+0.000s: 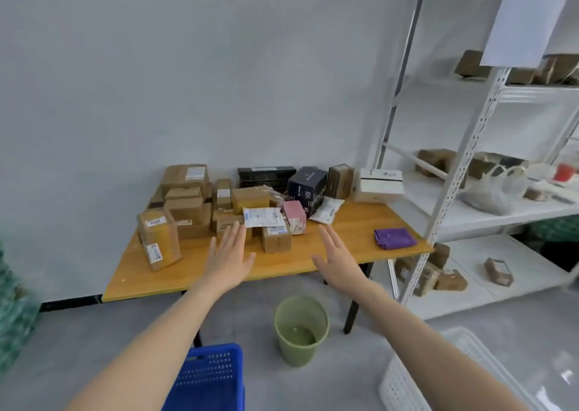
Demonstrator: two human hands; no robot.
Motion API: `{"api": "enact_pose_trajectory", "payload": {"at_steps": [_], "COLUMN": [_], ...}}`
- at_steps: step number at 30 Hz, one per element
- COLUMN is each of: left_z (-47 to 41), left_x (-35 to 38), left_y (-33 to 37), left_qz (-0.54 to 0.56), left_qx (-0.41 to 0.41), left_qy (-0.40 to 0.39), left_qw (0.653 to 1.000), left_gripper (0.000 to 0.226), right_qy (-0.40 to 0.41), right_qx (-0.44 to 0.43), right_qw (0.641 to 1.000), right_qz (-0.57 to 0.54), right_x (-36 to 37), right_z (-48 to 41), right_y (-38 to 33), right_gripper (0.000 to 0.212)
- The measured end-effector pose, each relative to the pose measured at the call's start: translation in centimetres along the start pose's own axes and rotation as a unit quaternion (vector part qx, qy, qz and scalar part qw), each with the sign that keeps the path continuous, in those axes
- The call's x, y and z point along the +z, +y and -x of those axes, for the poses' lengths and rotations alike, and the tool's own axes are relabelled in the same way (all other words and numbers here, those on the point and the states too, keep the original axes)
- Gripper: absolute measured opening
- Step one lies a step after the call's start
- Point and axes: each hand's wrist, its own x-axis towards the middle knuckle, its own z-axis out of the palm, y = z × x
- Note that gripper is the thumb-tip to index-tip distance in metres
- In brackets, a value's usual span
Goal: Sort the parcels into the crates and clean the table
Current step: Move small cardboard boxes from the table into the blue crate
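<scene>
Fingers (237,233) of our left hand (230,255) and right hand (336,257) were straight, spread and holding nothing, held out toward the parcels (250,197) heaped on the wooden table (354,222). A blue crate (210,376) and a white crate (407,385) stood on the floor, a green bin (300,329) between them.

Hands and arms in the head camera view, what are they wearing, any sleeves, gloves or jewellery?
Nothing that shows. The left hand and right hand are bare, without gloves; no rings show on the fingers. Both forearms are bare to the frame's lower edge: no sleeves, watch or wristband in view.
</scene>
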Motion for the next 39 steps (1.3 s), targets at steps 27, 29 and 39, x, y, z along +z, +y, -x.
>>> {"api": "enact_pose_trajectory", "payload": {"at_steps": [27, 29, 39], "left_z": [-24.0, -26.7, -36.5], "left_x": [-4.2, -5.8, -0.8], "left_y": [-7.6, -9.0, -13.3], "left_qz": [0.004, -0.006, -0.034], "left_qx": [0.004, -0.006, -0.028], "left_qy": [-0.102, -0.058, -0.162], "left_qw": [0.995, 0.998, 0.986], "left_gripper": [0.096, 0.088, 0.078], "right_qy": [-0.069, -0.072, -0.221], "right_qx": [-0.052, -0.072, -0.053], "right_qw": [0.99, 0.99, 0.967], "right_qz": [0.108, 0.098, 0.118], "right_x": [0.1, 1.4, 7.9], "right_z": [-27.1, -30.3, -41.9], "right_y": [0.9, 0.6, 3.0], "right_gripper": [0.075, 0.072, 0.08]}}
